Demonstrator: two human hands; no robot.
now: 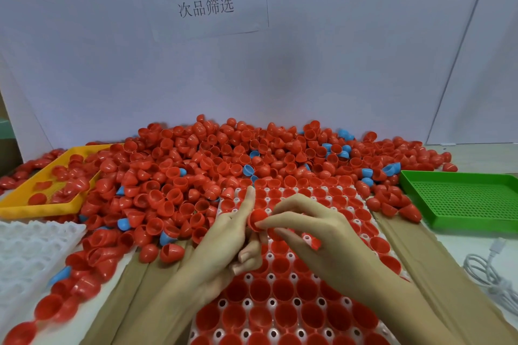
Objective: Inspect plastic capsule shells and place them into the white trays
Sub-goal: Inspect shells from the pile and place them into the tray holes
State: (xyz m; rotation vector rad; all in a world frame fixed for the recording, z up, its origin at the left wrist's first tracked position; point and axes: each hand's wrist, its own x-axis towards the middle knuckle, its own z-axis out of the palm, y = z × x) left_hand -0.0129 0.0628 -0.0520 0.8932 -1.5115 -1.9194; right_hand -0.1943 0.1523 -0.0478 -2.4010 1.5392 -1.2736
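Inspection and seating of a single shell. We see the right hand [311, 229] pinching one red capsule shell [258, 218] between thumb and forefinger above the white tray [361, 228], which lies near the middle of the worktop [459, 249] with most of its visible cups already filled, open side up. The left hand [224, 235] stands just beside the shell, forefinger extended toward the far heap of loose shells [213, 159] and the other fingers curled; whether that grip holds anything we cannot tell. To do this step well, we would judge it best to turn the shell slowly in the pinch so rim and dome both face us, looking for cracks or deformation, then lower it mouth-up into a vacant cup, which seem to remain near the hands. We should press lightly, since neighbouring shells sit close together. A second white tray [30, 255] waits at near left; the orange tray [42, 206] at far left holds a few shells, and the green tray [462, 199] at right shows none, so rejects plausibly go to one of these.
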